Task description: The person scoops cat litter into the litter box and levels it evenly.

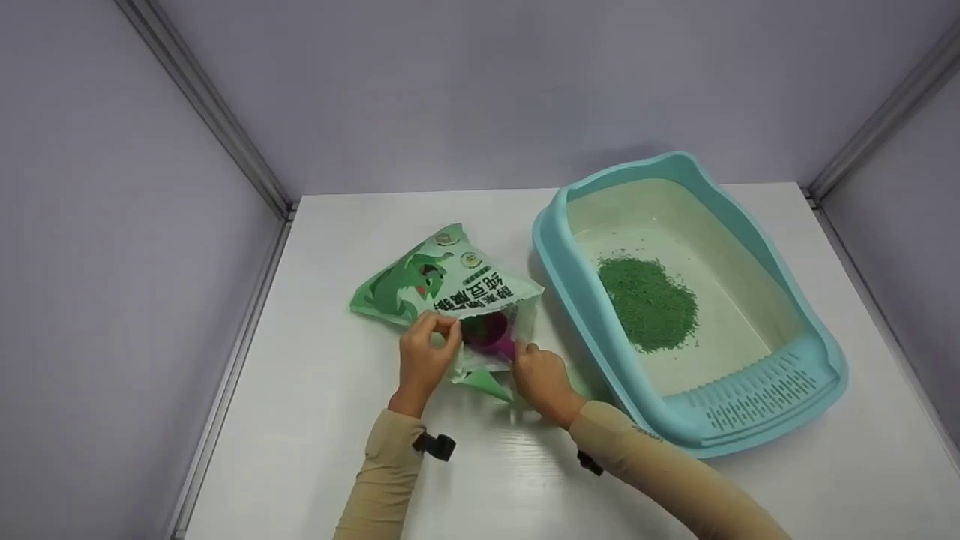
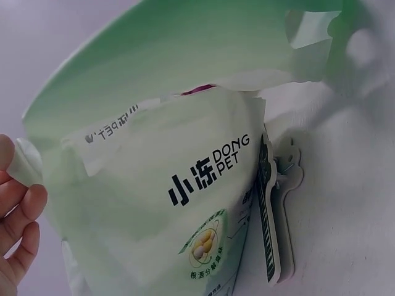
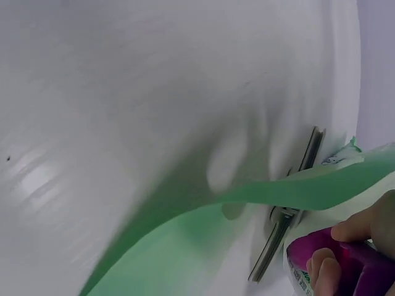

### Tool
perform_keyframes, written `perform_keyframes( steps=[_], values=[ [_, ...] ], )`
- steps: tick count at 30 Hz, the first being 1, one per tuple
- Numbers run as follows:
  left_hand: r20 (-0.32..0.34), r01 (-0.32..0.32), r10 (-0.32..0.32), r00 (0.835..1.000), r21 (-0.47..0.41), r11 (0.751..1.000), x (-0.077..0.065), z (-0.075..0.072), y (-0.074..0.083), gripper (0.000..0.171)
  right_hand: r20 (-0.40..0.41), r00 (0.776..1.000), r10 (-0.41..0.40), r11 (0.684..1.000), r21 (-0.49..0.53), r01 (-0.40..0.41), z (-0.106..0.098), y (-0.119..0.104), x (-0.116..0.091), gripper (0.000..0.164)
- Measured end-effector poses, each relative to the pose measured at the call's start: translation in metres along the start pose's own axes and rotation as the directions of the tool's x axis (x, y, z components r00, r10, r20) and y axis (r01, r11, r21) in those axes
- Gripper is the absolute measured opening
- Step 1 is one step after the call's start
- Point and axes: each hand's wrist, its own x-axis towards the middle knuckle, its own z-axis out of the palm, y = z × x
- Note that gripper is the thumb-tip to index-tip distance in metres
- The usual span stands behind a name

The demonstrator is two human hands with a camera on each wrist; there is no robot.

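The left hand [image 1: 426, 356] is pinching, its index finger arching over toward the thumb at the grip; in its wrist view, bent fingers [image 2: 29, 205] are showing close around the pinch. Behind that grip, on the body's side, the sleeved left forearm [image 1: 386, 469] is running back and slightly leftward. The right hand [image 1: 544, 379] is gripping just beside the left, a little nearer the body, its back facing upward. In its wrist view, the thumb [image 3: 358, 227] is pressing along the top of the grip while other fingers [image 3: 327, 274] are curling around below. The sleeved right forearm [image 1: 667, 469] is slanting back and rightward from its grip.
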Motion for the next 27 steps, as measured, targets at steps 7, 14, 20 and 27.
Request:
perform_keyframes(
  steps=[7, 14, 20, 27],
  values=[
    [-0.007, -0.004, 0.004, 1.000, -0.005, 1.000, -0.001, 0.001, -0.001, 0.009, 0.148, 0.983, 0.105, 0.978, 0.163, -0.129, -0.006, 0.004, 0.004, 0.021],
    [-0.008, -0.008, 0.008, 1.000, -0.003, 1.000, -0.002, 0.001, -0.004, 0.009, 0.208, 0.970, 0.123, 0.965, 0.204, -0.166, -0.007, 0.005, 0.004, 0.021],
    [-0.006, -0.003, 0.003, 1.000, -0.002, 1.000, -0.001, 0.000, -0.003, 0.010, 0.191, 0.974, 0.121, 0.952, 0.257, -0.169, -0.006, 0.006, 0.001, 0.022],
    [0.009, 0.021, -0.022, 1.000, 0.010, 1.000, -0.001, -0.002, -0.001, 0.008, 0.130, 0.985, 0.115, 0.948, 0.282, -0.148, -0.007, 0.007, -0.007, 0.022]
  ],
)
